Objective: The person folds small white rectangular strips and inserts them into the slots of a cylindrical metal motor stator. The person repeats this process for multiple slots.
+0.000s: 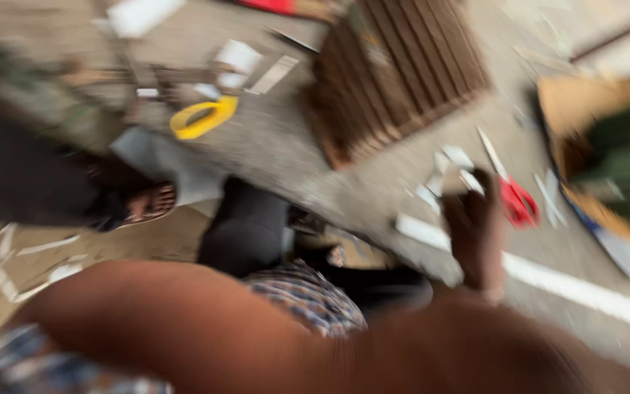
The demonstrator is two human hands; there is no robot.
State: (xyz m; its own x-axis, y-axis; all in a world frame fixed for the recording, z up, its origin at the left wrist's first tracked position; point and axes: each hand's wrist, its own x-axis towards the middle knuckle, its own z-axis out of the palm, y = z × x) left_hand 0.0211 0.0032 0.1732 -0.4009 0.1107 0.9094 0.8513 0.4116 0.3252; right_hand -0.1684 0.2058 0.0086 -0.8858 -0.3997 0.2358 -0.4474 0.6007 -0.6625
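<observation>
The view is heavily blurred by motion. A bare arm sweeps across the bottom from a plaid sleeve (pixel 9 365) at lower left, so it looks like my left. My left hand (pixel 475 226) is raised at centre right, its back to the camera and its fingers curled. Its fingertips are at several white scraps (pixel 450 171) on the concrete floor, and the blur hides whether it grips one. Red-handled scissors (pixel 515 197) lie just right of the hand. A long white strip (pixel 570 284) runs along the floor below them. My right hand is out of view.
A brown slatted wooden panel (pixel 395 73) lies at top centre. A yellow tape roll (pixel 202 117) and more white pieces sit at upper left. A cardboard box with green contents (pixel 614 146) is at the right. A sandalled foot (pixel 144 204) and a dark-clothed knee (pixel 246 226) are at left and centre.
</observation>
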